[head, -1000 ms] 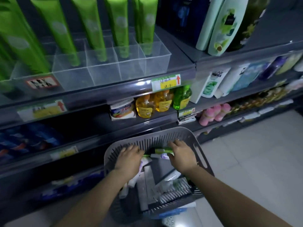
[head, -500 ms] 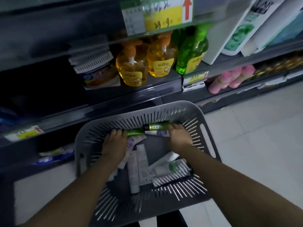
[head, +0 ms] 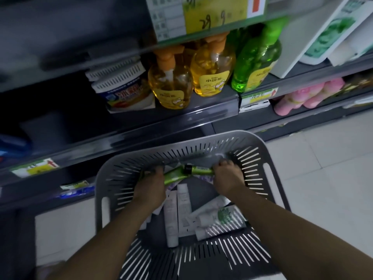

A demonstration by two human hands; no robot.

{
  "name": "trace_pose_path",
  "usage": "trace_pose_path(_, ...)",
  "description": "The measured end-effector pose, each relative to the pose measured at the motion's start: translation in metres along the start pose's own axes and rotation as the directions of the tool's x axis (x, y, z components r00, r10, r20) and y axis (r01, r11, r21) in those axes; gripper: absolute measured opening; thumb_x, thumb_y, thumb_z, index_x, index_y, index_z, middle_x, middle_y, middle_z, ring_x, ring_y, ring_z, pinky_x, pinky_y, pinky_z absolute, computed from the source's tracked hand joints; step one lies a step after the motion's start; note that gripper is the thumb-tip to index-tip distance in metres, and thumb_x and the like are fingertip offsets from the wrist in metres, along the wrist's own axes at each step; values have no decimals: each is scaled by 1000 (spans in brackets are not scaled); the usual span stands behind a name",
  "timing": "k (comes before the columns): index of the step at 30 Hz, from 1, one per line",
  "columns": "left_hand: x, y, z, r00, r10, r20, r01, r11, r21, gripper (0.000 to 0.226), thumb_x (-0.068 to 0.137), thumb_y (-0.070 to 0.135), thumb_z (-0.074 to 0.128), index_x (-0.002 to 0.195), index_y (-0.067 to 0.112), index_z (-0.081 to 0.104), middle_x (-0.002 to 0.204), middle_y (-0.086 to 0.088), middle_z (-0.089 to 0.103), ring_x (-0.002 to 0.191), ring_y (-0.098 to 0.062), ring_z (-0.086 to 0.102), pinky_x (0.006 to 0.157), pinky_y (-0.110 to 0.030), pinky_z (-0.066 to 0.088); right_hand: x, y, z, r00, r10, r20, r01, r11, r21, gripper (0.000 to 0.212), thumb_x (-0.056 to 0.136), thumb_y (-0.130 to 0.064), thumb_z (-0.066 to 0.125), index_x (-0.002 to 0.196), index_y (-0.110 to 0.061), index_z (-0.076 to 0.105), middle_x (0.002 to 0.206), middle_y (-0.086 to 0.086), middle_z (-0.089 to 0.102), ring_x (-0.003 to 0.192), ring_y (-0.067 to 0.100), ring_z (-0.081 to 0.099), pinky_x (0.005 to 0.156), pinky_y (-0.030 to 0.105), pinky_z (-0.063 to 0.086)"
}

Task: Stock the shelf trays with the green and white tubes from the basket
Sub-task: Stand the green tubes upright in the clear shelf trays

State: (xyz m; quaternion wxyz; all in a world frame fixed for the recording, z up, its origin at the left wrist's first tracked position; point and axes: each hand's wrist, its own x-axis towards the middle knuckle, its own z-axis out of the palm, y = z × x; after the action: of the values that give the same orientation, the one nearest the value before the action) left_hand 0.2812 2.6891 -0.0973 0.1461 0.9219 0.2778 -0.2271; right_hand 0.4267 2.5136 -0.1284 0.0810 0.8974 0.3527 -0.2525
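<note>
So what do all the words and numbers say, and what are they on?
"29 9": handwritten on the yellow price tag on the top shelf edge.
"小": starts the labels on the yellow pump bottles; the rest is blurred.
Tub: white characters on its blue label, too blurred to read.
Lower price tags: too small to read.
Green tubes and white tubes: print too small to read.

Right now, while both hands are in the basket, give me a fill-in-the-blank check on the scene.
1. The right hand grips a ___ tube with a black cap.
2. The left hand grips a second tube inside the ___ basket.
3. The loose tubes on the basket floor are ___.
4. The yellow bottles have ___ pumps.
Missing: green; grey; white; orange.
</note>
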Motion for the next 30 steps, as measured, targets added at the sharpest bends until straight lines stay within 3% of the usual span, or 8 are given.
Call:
trace_pose_path(7, -23, -10, -22, 978, -37, 205, 110, 928, -355, 61, 91, 64, 33, 137, 26, 40, 126, -2, 57, 103, -19, 58, 85, -30, 49, -27, 7, -38, 1000, 12, 5, -14, 903, 430, 26, 88, -38, 63, 110, -25, 65, 93, 7, 70, 88, 27, 67, 69, 29, 46)
trace_pose_path(10, -38, -4, -47, 970, -97, 224, 206, 819, -535, 49, 98, 52, 33, 129, 18, 50, 121, -5, 60, 105, -21, 57, 83, -27, 45, -44, 4, -65, 993, 109, -41, -55, 752, 657, 20, 79, -33, 76, 91, -17, 71, 79, 3, 68, 79, 19, 64, 64, 25, 40)
trace_pose_path(13, -54, -2, -76, 984, -86, 155, 168, 734, -658, 27, 95, 45, 49, 96, 18, 53, 88, 3, 56, 84, -15, 55, 64, -25, 36, -58, -7, -97, 991, 113, -76, -14, 639, 769, 18, 76, -25, 81, 83, -12, 71, 72, 2, 65, 73, 13, 60, 59, 24, 41)
trace_pose_path(16, -69, -3, -106, 994, -19, 110, 103, 544, -833, 21, 85, 38, 63, 89, 19, 54, 85, 1, 60, 78, -16, 57, 79, -40, 49, -71, -20, -133, 983, 99, -156, 84, 513, 854, 13, 75, -20, 81, 81, -15, 70, 71, 1, 66, 69, 9, 59, 56, 17, 42)
trace_pose_path(20, -95, -1, -151, 997, 61, -51, -68, 320, -945, 21, 81, 19, 67, 98, 26, 60, 93, 0, 67, 78, -11, 63, 77, -33, 51, -87, -39, -178, 947, 74, -311, 249, 442, 862, 28, 72, -25, 81, 81, -30, 55, 79, 4, 67, 79, 26, 65, 75, 46, 54)
trace_pose_path(23, -114, -3, -181, 988, 58, -141, -149, 163, -975, 22, 78, 13, 69, 97, 21, 62, 88, -1, 69, 84, -23, 63, 89, -48, 49, -101, -53, -209, 925, 42, -379, 337, 372, 865, 35, 64, -35, 79, 79, -32, 48, 85, 10, 65, 86, 35, 65, 78, 57, 53)
trace_pose_path(27, -145, -5, -225, 951, 9, -309, -306, 161, -938, 12, 95, 4, 50, 98, 14, 57, 85, -11, 65, 70, -22, 65, 65, -33, 56, -127, -76, -254, 851, 50, -522, 492, 270, 828, 24, 76, -14, 79, 82, -16, 57, 85, 15, 66, 85, 31, 65, 81, 56, 53)
trace_pose_path(30, -171, -12, -260, 886, 1, -464, -455, 199, -868, 11, 95, 6, 50, 98, 15, 55, 87, -7, 66, 73, -20, 66, 64, -29, 55, -148, -96, -288, 778, 32, -627, 603, 245, 760, 18, 76, -14, 79, 82, -9, 62, 74, 9, 62, 73, 28, 61, 75, 49, 54)
